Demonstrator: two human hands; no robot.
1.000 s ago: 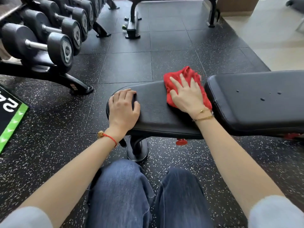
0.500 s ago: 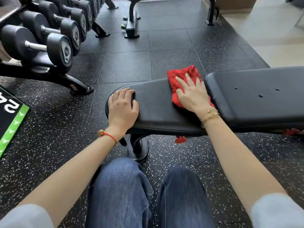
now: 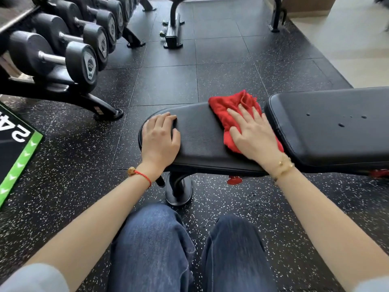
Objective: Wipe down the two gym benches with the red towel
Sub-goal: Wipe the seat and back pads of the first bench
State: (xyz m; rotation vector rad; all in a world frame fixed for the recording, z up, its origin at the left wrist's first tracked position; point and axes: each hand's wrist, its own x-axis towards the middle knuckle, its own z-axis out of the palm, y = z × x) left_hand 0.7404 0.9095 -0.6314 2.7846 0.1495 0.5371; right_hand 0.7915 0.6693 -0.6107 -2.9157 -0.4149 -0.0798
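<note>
The red towel [image 3: 232, 116] lies crumpled on the seat pad [image 3: 200, 140] of the gym bench, at its right end beside the gap before the longer back pad [image 3: 328, 127]. The right hand [image 3: 253, 135] lies flat on top of it, fingers spread and pointing away from the person, palm pressing the cloth onto the padded surface; red cloth shows beyond the fingertips and along the thumb side.

Compared with a second ago, towel and right hand have slid toward the back pad, so the hand's outer edge now nearly meets that pad. The left hand [image 3: 161, 137] has kept its place at the rounded left end of the seat pad.

That left grip is loosely open, palm down, fingers curled a little over the pad's far edge, holding nothing. A few droplets [image 3: 341, 124] sit on the back pad.
</note>
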